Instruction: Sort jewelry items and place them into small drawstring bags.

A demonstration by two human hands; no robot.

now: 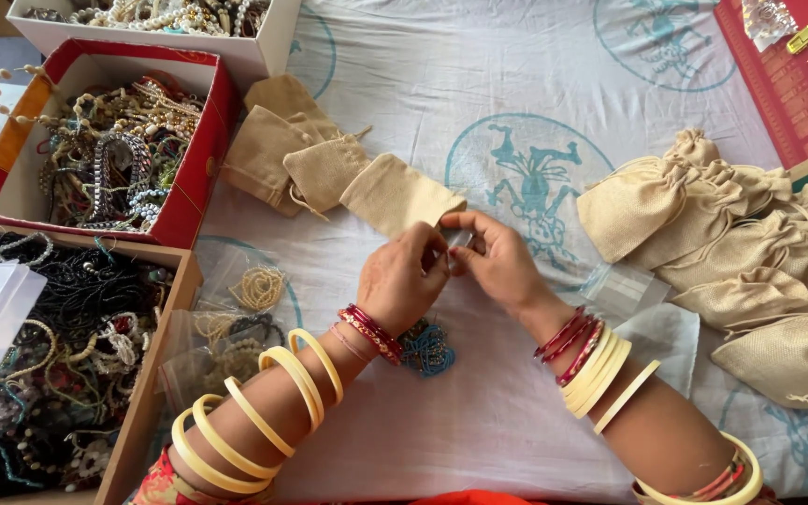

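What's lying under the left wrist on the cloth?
A blue beaded piece shows beside the left hand, partly covered by the wrist; its hidden part cannot be seen.

One head-worn camera looks almost straight down, close over the cloth-covered worktop (pixel 516 84), the person's forearms entering from the bottom edge.

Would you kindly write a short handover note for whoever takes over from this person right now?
Left hand and right hand meet at the mouth of a small beige pouch, pinching something small that is hidden between the fingers.
Empty pouches lie at the upper left; tied, bulging pouches are piled on the right.
A blue bead piece lies under the left wrist.
Boxes of beads stand at the left.
This pouch is not yet tied.
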